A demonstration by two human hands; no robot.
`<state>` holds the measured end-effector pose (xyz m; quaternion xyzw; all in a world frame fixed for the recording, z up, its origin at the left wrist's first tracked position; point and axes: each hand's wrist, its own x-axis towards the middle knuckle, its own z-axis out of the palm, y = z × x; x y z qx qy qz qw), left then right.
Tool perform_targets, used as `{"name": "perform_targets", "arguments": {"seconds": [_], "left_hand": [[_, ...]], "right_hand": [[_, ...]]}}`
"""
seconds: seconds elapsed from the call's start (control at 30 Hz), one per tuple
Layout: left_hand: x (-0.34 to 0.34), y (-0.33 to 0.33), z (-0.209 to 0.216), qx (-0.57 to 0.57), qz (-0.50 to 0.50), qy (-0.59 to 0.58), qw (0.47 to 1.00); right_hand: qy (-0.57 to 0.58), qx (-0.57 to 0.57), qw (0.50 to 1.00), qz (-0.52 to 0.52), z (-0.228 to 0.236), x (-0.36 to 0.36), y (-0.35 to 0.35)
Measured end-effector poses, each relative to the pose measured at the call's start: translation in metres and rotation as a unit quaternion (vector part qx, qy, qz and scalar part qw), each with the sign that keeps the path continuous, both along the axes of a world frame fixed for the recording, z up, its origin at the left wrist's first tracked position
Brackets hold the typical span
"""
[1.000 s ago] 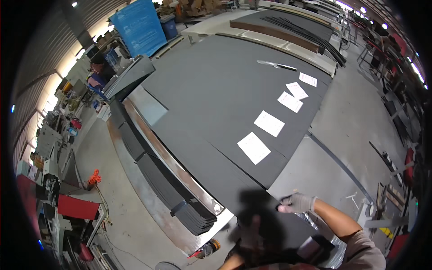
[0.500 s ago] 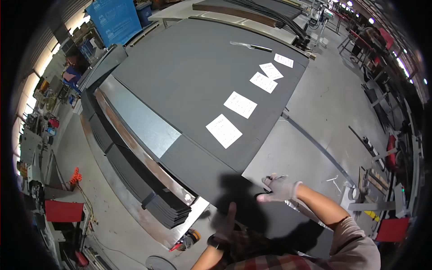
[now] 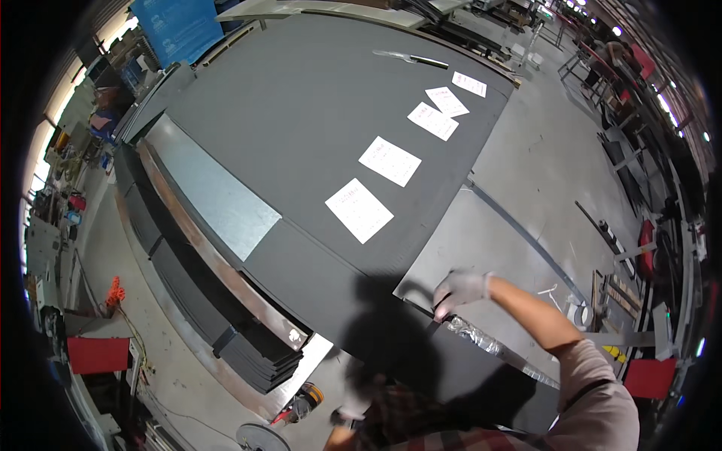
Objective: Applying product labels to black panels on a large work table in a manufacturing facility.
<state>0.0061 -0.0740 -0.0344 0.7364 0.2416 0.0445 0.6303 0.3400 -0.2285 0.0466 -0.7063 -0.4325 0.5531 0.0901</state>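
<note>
"Where's the shiny silver strip [image 3: 481,338]?"
"Off the near corner of the grey sheet [image 3: 271,98], long axis slanting away from it."
"Nearer hand?"
"Right hand [image 3: 460,292], at the sheetward end, fingers partly curled; can't tell if they hold anything. Left hand [image 3: 356,404]: farther, grasp unclear."

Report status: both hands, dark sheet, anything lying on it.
Right hand: fingers bent beside shiny wrap, grip unclear. Left hand: low, partly hidden, hold unclear. Dark sheet: spread flat, five white papers and a black-handled knife on it, away from hands.
</note>
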Motion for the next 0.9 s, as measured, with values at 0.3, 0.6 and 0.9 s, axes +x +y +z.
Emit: {"name": "perform_targets", "arguments": {"seconds": [0.3,0.6,0.9], "left_hand": [[0.009,-0.055,-0.083,-0.164,0.008,0.019,0.986],[-0.014,-0.010,0.042,-0.125,-0.003,-0.104,0.987],[0.051,-0.003,0.084,-0.087,0.069,0.290,0.951]], "right_hand": [[-0.223,0.264,0.892,-0.294,0.053,-0.098,0.007],[-0.361,0.269,0.870,-0.204,0.055,-0.188,0.008],[-0.225,0.096,0.956,0.160,0.110,-0.076,0.014]]}}
